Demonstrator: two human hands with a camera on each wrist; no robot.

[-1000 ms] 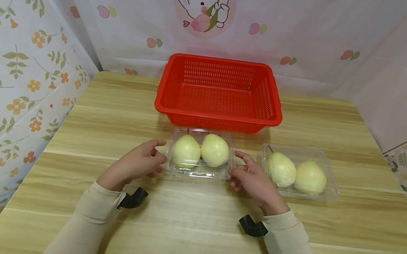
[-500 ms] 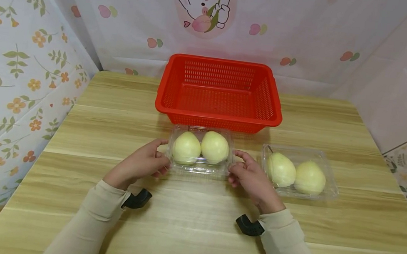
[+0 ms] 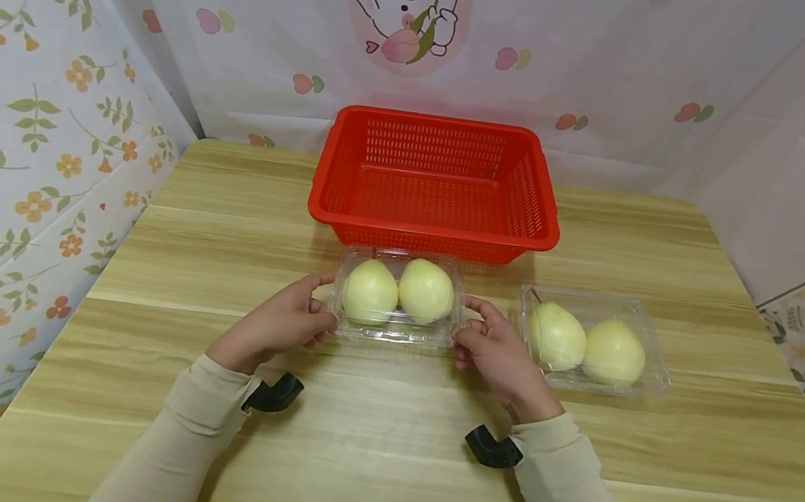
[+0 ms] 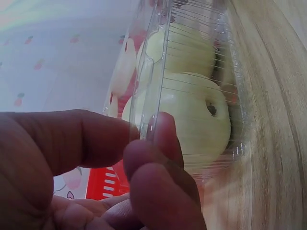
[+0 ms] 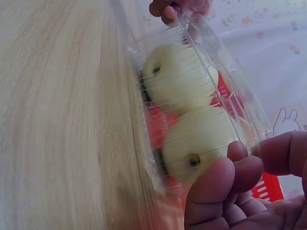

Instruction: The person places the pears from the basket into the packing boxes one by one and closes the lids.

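Note:
A clear plastic clamshell box (image 3: 397, 296) with two pale green pears (image 3: 370, 291) inside is held just above the wooden table (image 3: 384, 414), in front of the red basket (image 3: 436, 182). My left hand (image 3: 286, 322) pinches the box's left rim, thumb on top and fingers beneath, as the left wrist view shows around the box (image 4: 192, 91). My right hand (image 3: 494, 346) pinches the right rim the same way, seen close on the box (image 5: 192, 100) in the right wrist view.
A second clear box (image 3: 595, 341) holding two pears lies on the table to the right of my right hand. The red basket stands empty at the table's back middle. Patterned cloth walls enclose the table on three sides.
The box with pears has risen slightly and moved a little toward the red basket, with both hands still gripping its ends.

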